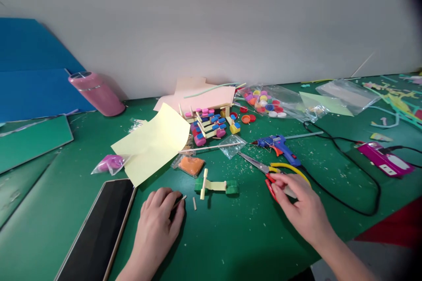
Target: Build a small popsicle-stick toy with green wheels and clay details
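My left hand point(161, 217) rests on the table with a short thin wooden stick point(180, 202) pinched between thumb and fingers. A small cut piece of stick point(194, 203) lies just beside it. My right hand point(301, 208) is closed around the handles of scissors point(259, 163), which show yellow and red parts; their blades point up and left, away from me. Between my hands sits a small craft model point(216, 186) with green ends, a pale flat bar and an upright stick across it. The palm side of both hands is hidden.
A blue glue gun point(278, 145) with a black cord lies behind the scissors. Behind the model are an orange clay packet point(191, 165), colourful models point(211, 127) and a yellow paper sheet point(154, 140). A phone-like black slab point(99, 228) lies left; a pink bottle point(97, 94) stands behind.
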